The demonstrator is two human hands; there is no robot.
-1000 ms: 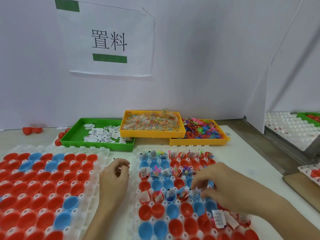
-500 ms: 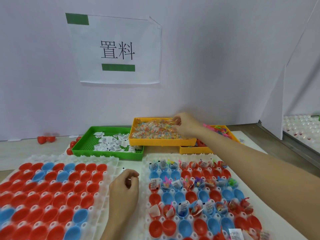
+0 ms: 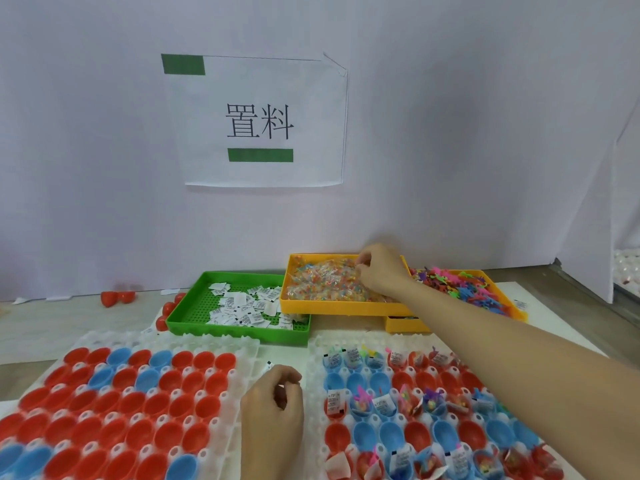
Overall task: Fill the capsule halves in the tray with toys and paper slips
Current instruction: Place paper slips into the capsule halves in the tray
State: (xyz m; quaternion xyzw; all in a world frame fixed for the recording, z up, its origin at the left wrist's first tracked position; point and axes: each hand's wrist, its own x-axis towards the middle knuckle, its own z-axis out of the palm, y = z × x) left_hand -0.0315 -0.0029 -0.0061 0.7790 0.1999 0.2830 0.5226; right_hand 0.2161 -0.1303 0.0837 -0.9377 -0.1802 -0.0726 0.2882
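The right arm extends forward across the right capsule tray (image 3: 313,403), forearm fully stretched toward the back of the surface (image 3: 568,327). The right hand (image 3: 379,270) is in the yellow bin of wrapped toys (image 3: 346,308), fingers curled down into the packets (image 3: 325,282); whether a packet is gripped cannot be told.

The left hand (image 3: 273,410) rests between the two capsule trays, near the front of the surface. Its fingers are curled inward toward the thumb. A small paper slip (image 3: 268,367) shows just beyond the knuckles; whether the hand holds it cannot be told.

The right capsule tray contains red and blue capsule halves (image 3: 367,433). Several halves in its far rows already hold paper slips and small coloured toys; others are unfilled. The left capsule tray (image 3: 239,393) holds red and blue halves with no contents.

Behind the trays, a green bin (image 3: 239,332) holds loose paper slips. A second yellow bin (image 3: 405,323), partly under the first, holds coloured figure toys (image 3: 464,289).
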